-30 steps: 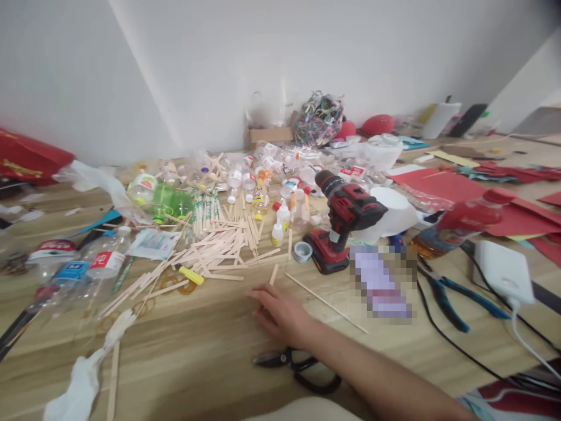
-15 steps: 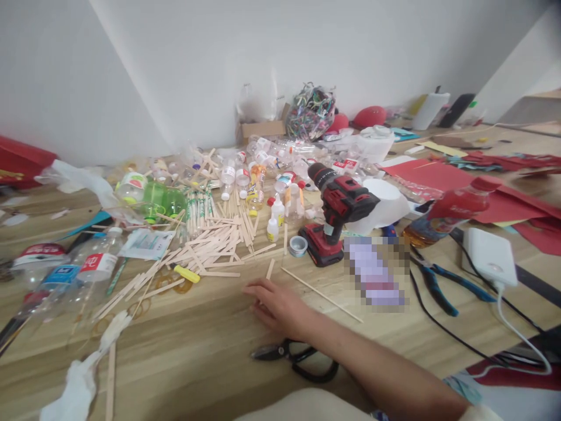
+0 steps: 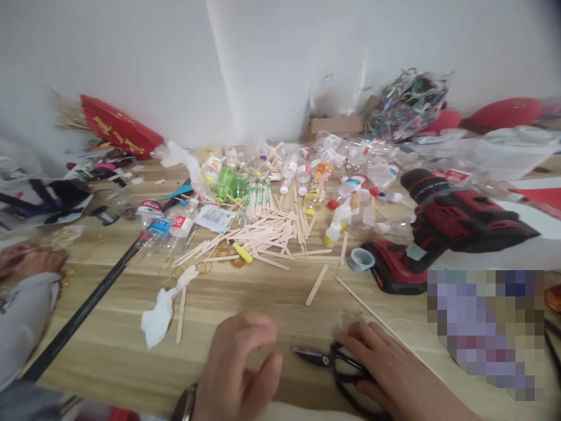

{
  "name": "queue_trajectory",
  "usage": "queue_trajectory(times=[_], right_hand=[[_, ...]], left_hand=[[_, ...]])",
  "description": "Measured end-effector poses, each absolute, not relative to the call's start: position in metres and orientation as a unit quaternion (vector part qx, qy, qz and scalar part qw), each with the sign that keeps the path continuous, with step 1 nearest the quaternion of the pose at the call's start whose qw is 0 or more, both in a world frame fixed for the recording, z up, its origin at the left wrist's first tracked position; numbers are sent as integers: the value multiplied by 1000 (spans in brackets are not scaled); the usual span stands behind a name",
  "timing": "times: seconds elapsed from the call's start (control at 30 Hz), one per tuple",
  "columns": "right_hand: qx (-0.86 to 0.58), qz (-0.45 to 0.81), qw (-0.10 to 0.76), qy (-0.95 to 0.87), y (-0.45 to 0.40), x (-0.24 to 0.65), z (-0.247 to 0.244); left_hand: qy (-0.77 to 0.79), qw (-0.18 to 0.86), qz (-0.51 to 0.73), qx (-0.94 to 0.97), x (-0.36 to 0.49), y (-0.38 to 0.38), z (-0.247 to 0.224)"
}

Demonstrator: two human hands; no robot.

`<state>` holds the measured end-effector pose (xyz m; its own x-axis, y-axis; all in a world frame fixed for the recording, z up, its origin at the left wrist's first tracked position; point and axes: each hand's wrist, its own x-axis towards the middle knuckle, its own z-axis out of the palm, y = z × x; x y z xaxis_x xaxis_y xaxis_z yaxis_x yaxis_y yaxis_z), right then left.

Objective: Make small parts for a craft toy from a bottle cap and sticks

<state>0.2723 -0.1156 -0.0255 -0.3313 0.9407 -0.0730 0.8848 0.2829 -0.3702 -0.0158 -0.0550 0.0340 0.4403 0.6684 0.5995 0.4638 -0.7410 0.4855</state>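
My right hand (image 3: 379, 362) lies over the handle loops of black-handled scissors (image 3: 353, 374), its fingers curled on them. The blades are closed and point left, flat on the table. In the lower middle, my left hand (image 3: 243, 365) is raised with bent fingers and the thumb apart, holding nothing. A single wooden craft stick (image 3: 317, 285) lies in front of my hands, and a thin wooden skewer (image 3: 372, 313) runs past my right hand. Beyond them is a heap of craft sticks (image 3: 272, 231) with a yellow-handled tool (image 3: 241, 251) beside it.
A red and black cordless drill (image 3: 460, 219) stands at the right beside a tape roll (image 3: 360, 259). Glue bottles (image 3: 333, 234) and several plastic bottles (image 3: 182, 222) lie farther back. White tissue (image 3: 158, 318) is at left. Another person's hands (image 3: 33, 260) are at the far left.
The view has swung left. My right hand has moved from near the loose craft stick back onto the scissors. My left hand has come into view.
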Motion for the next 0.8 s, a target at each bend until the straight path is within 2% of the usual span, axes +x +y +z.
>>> queue_trajectory(times=[0.17,0.37,0.57,0.8], right_hand=[[-546,125,130,-818,-110,280,-45],[-539,123,139,-821,-98,273,-44],[-520,146,133,-831,-93,253,-29],[-520,141,125,-833,-92,238,-17]], left_hand=[[371,133,347,851,4,-28,16],[474,154,180,848,6,-11,7],[442,184,90,874,40,-1,8],[432,169,2,886,89,3,3]])
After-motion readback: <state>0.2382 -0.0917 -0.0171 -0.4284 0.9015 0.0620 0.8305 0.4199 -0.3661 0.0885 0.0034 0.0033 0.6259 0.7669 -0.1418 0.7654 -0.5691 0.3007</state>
